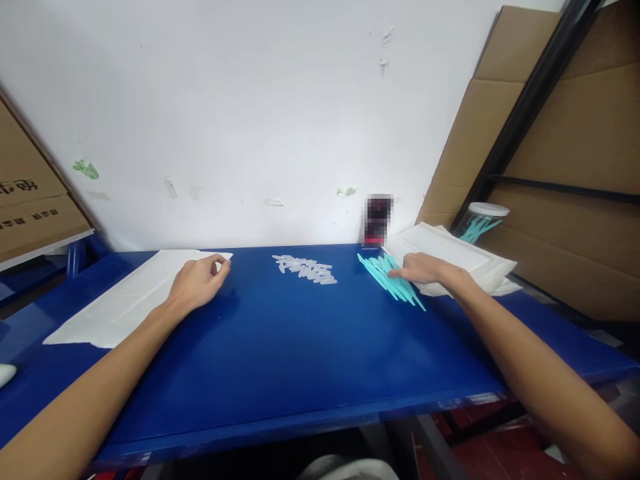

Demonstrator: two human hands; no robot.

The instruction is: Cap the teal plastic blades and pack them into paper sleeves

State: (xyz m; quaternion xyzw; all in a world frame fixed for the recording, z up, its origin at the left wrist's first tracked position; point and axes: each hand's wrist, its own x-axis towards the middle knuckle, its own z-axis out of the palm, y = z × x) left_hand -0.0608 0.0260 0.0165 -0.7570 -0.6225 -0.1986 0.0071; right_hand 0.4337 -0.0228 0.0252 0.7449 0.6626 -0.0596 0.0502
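Observation:
My left hand (197, 283) rests on the blue table (300, 347) at the edge of a white sheet (125, 300), fingers curled and pinching the sheet's corner. My right hand (420, 268) lies on a pile of turquoise plastic sticks (387, 275), fingertips touching them, fingers bent; whether it grips one I cannot make out. Between the hands, at the far middle of the table, lies a small heap of clear white plastic pieces (304, 268).
A stack of white sheets (450, 257) sits at the right rear. A clear jar (480, 221) with turquoise sticks stands behind it. A small dark object (377, 220) leans on the white wall. Cardboard panels (565, 167) stand right, cardboard boxes (30, 207) left.

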